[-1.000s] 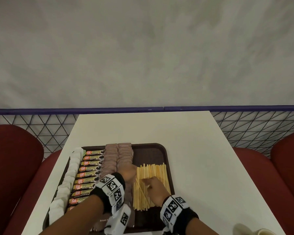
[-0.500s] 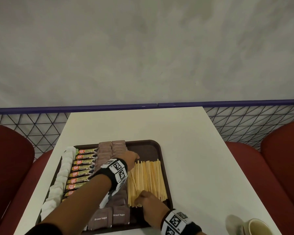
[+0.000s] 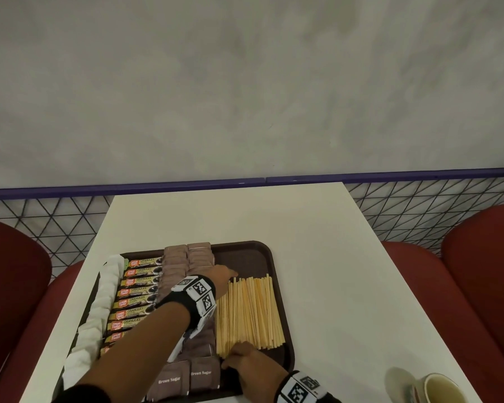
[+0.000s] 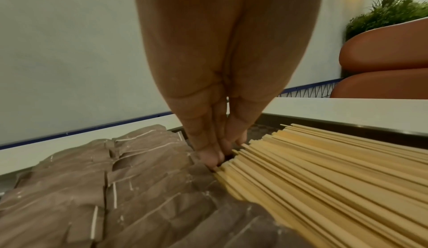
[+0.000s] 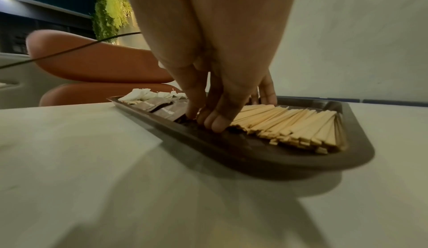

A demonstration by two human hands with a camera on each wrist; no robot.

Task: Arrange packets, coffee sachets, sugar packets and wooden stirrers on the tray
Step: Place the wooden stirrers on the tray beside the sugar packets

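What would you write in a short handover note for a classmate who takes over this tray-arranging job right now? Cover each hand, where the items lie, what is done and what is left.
Left hand: open, straight fingertips against the far ends of the wooden stirrers.
Right hand: open, fingertips against the stirrers' near ends.
On the brown tray, left to right: white packets, coffee sachets, two columns of brown sugar packets, then the stirrers.
Done: everything is on the tray, in rows.
Left: the stirrers' ends are uneven and the pile fans slightly; probably square them up between both hands.
A cup stands on the table, off the tray.
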